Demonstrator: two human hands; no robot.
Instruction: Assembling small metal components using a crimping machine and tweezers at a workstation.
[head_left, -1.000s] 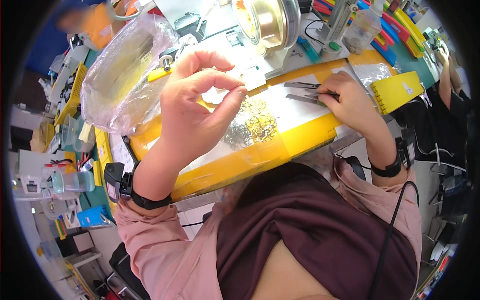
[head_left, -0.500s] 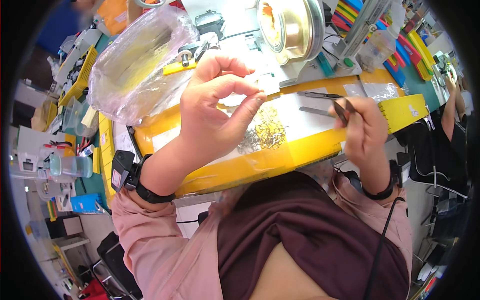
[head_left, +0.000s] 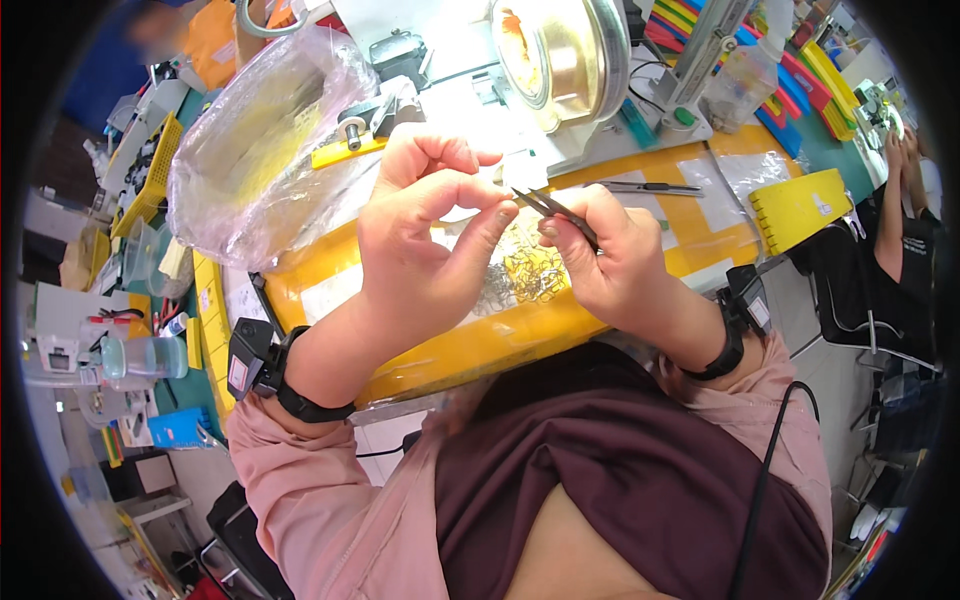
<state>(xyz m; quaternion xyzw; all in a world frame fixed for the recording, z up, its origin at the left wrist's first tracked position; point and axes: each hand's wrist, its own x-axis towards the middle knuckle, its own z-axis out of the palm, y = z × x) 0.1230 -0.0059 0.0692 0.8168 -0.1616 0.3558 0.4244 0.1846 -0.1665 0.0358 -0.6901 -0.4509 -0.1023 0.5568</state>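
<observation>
My left hand [head_left: 425, 225] is raised over the table with thumb and forefinger pinched together; whatever sits between those tips is too small to make out. My right hand [head_left: 615, 250] holds dark tweezers [head_left: 555, 212], their points reaching up beside my left fingertips. Whether the points touch anything there, I cannot tell. Beneath the hands, a heap of small thin wire-like pieces [head_left: 535, 272], some golden and some dark grey, lies on a white sheet on the yellow work surface [head_left: 480, 340]. Behind my right hand lies a slim black pen-like tool [head_left: 655, 188].
A clear plastic bag [head_left: 265, 150] is at the left, next to a small black-and-metal fixture [head_left: 352, 130]. A large golden spool [head_left: 565, 60] stands at the back beside a metal stand [head_left: 700, 65]. At the right is a yellow folder [head_left: 800, 210]; a co-worker's arm [head_left: 890, 215] shows beyond.
My right hand has moved left with the tweezers, from near the slim black tool up to my left fingertips. My left hand keeps its pinch in nearly the same place.
</observation>
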